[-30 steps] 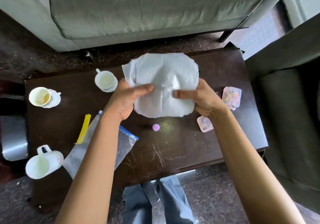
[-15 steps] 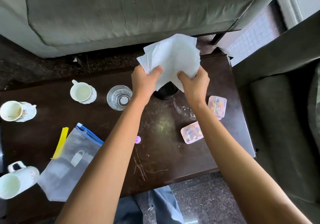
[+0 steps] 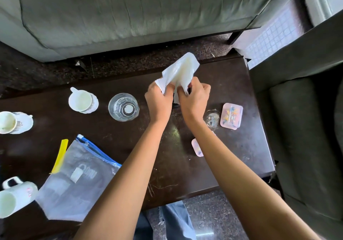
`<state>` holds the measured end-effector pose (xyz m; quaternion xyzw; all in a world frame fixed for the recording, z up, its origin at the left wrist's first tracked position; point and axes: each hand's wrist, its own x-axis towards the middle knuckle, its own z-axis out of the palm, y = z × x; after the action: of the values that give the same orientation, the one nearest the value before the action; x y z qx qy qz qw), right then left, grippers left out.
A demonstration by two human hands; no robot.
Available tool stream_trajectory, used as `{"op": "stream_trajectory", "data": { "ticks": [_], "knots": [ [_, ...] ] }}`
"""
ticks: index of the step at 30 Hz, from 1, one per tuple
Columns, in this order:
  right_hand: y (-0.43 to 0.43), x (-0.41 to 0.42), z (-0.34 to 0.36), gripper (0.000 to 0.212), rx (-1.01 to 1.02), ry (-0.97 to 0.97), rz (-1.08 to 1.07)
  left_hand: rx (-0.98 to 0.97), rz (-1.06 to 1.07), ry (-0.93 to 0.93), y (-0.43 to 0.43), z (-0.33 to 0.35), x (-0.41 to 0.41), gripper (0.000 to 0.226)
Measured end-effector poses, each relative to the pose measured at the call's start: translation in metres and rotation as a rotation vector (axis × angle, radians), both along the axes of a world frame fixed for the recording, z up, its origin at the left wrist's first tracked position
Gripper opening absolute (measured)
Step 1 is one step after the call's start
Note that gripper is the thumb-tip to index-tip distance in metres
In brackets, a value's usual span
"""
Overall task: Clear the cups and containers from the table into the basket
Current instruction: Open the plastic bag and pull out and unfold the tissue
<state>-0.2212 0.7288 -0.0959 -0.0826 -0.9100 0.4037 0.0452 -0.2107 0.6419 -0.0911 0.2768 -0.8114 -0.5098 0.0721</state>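
Observation:
Both hands hold a crumpled white paper sheet [image 3: 179, 70] above the far middle of the dark table [image 3: 241, 156]. My left hand [image 3: 159, 102] grips its left edge and my right hand [image 3: 194, 100] pinches its right edge; a dark object under them is mostly hidden. A clear glass [image 3: 123, 107] stands left of my hands. A white cup on a saucer [image 3: 82, 100] is further left, another cup on a saucer [image 3: 11, 122] sits at the left edge, and a white mug [image 3: 14, 197] lies at the near left. Pink containers [image 3: 231, 116] [image 3: 197, 147] lie right. No basket is in view.
A zip bag with a blue seal [image 3: 78, 180] and a yellow strip [image 3: 60, 156] lie near left. A small clear lid [image 3: 211, 119] sits beside the pink container. A grey sofa [image 3: 130, 13] stands beyond the table, an armchair [image 3: 306, 128] to the right.
The paper sheet has been gathered from a wide spread shape into a narrow bunch between my hands. The view shifted left, and the glass came into sight.

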Motion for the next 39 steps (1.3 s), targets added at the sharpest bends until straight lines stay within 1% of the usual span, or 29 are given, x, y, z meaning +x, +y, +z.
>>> {"op": "stream_trajectory", "data": {
  "ticks": [2,4,6,9,11,13,16,18,19,21,24,27,29,32,34,36,39],
  "knots": [
    [0.000,0.003,-0.005,0.019,0.050,-0.007,0.042,-0.078,0.023,-0.006,-0.002,-0.003,0.004,0.023],
    [0.002,0.003,-0.008,0.026,0.074,-0.028,0.052,-0.140,0.044,-0.010,-0.004,-0.005,0.008,0.023],
    [0.003,0.003,-0.006,0.030,0.053,-0.023,0.021,-0.144,0.054,-0.013,-0.006,-0.004,0.011,0.023],
    [0.005,0.004,-0.003,0.021,0.064,0.025,0.021,-0.191,0.020,-0.026,-0.003,-0.005,0.013,0.024],
    [0.005,0.004,-0.005,0.016,0.132,0.020,0.060,-0.266,-0.034,-0.083,0.000,-0.006,0.015,0.027],
    [0.006,0.004,-0.008,0.015,0.251,-0.002,0.120,-0.299,-0.075,-0.095,0.001,-0.007,0.015,0.024],
    [0.008,0.005,-0.006,0.025,0.358,0.043,0.130,-0.275,-0.030,-0.049,0.000,-0.001,0.014,0.030],
    [0.009,0.004,0.001,0.031,0.344,0.108,0.060,-0.273,0.030,-0.009,-0.002,0.005,0.013,0.032],
    [0.009,0.003,0.003,0.029,0.322,0.123,0.032,-0.284,0.038,0.009,-0.003,0.007,0.013,0.031],
    [0.008,0.001,0.005,0.021,0.312,0.123,0.024,-0.322,0.012,0.012,-0.005,0.007,0.012,0.025],
    [0.009,-0.001,0.001,0.016,0.353,0.062,0.086,-0.363,-0.069,-0.075,-0.003,0.001,0.012,0.020],
    [0.010,-0.001,-0.003,0.014,0.399,0.032,0.137,-0.409,-0.145,-0.112,-0.002,-0.002,0.013,0.022],
    [0.011,0.000,-0.005,0.016,0.420,0.026,0.148,-0.409,-0.152,-0.116,-0.003,-0.003,0.011,0.024],
    [0.013,0.005,-0.005,0.029,0.374,0.033,0.137,-0.385,-0.131,-0.117,-0.005,0.001,0.012,0.035],
    [0.013,0.010,-0.002,0.037,0.325,0.043,0.114,-0.391,-0.119,-0.078,-0.006,0.003,0.018,0.041],
    [0.013,0.017,0.004,0.041,0.244,0.063,0.079,-0.334,-0.077,0.004,-0.009,0.005,0.028,0.039],
    [0.015,0.031,0.012,0.039,0.144,0.140,0.025,-0.184,0.027,0.094,-0.017,0.007,0.046,0.031]
  ]
}}
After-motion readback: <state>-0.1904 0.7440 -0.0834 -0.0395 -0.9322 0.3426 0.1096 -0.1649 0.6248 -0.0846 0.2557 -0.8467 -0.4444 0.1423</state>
